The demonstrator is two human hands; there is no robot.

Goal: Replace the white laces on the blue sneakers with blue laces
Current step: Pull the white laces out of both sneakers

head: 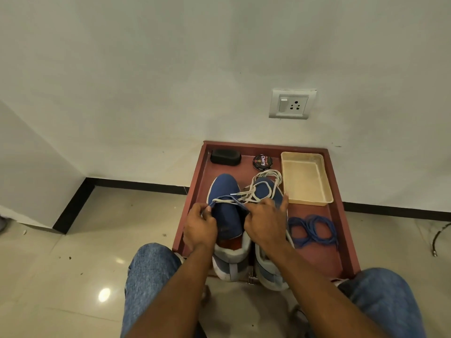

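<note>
Two blue sneakers stand side by side on a red-brown tray, toes toward the wall. My left hand pinches a loop of lace at the left edge of the left sneaker. My right hand rests over the gap between the shoes and grips lace there, its thumb up against the right sneaker. Loose white laces trail across both toes. A bundle of blue laces lies coiled on the tray to the right of the shoes.
At the tray's back stand a black brush, a round polish tin and a shallow cream basket. A wall with a socket rises right behind. My knees in jeans flank the tray's near edge on a tiled floor.
</note>
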